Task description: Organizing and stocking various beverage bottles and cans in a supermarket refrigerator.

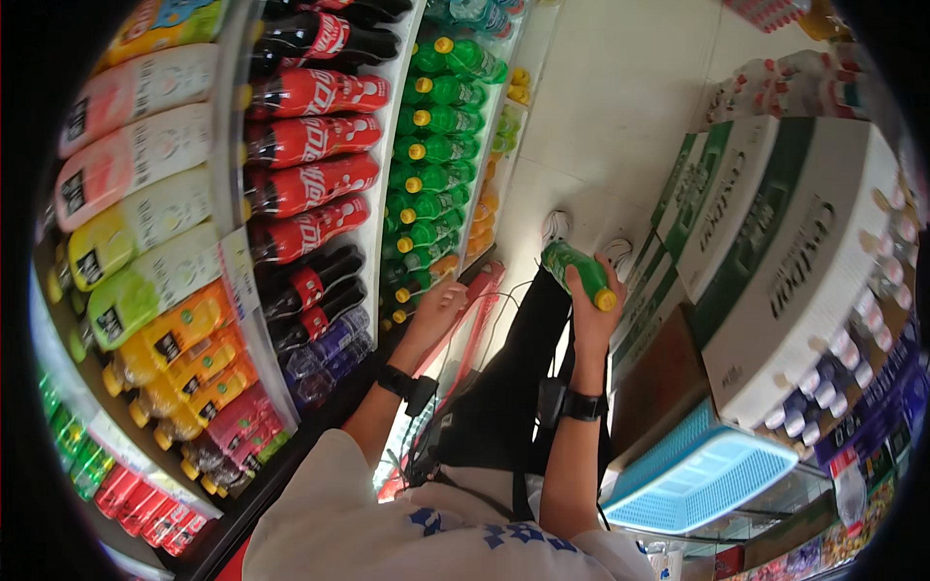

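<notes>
In my right hand (589, 308) is a green plastic soda bottle (572, 269), held tilted with its yellow cap toward me, above my shoes. My left hand (444, 306) is beside the end of the shelf with green bottles. Its fingers are curled, and whatever may be inside them is hidden. Close by stands a row of green soda bottles (432, 205) with yellow caps, on the shelf ahead of that hand. A red shelf edge or frame (477, 295) runs just right of the left hand. Dark bands are strapped on both wrists.
Cola bottles (315, 140) with red labels and juice bottles (145, 242) fill shelves on the left. Stacked white and green cartons (775, 271) line the right side, with a light blue plastic basket (707, 474) below them. Pale floor (591, 116) runs between. Thin cables hang near my legs.
</notes>
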`<state>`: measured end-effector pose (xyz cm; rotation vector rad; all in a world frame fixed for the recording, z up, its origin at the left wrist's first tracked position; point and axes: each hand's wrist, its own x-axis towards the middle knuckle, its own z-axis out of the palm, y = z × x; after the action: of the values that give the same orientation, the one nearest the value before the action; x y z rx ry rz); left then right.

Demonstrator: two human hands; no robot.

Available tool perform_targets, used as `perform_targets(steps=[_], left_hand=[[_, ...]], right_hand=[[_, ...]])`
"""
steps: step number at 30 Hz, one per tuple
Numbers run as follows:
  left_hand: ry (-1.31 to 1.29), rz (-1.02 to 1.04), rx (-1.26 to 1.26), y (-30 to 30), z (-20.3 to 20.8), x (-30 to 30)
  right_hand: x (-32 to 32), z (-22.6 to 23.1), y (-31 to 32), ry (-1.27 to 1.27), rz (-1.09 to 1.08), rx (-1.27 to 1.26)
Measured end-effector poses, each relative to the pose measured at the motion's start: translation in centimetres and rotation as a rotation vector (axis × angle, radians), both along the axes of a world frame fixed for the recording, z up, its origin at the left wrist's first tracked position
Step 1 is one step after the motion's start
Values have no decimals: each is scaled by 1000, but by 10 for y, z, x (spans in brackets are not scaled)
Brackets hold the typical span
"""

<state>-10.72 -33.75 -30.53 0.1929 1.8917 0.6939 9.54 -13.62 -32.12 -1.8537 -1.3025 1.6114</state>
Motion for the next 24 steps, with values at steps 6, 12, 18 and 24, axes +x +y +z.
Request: perform_targets(steps=[6,12,18,24], left_hand=[[21,-105,-81,-29,-46,26],[-35,-323,-248,-53,-82,81],[-224,-520,-471,-45,-97,119],[-169,-618,-319,-57,-102,143]], right_hand=[[-8,-55,-24,-4,68,-30],[3,-103,-36,-59,96,-36],[14,-135,-43,-121,36,-84],[18,-147,-48,-168,30,-81]])
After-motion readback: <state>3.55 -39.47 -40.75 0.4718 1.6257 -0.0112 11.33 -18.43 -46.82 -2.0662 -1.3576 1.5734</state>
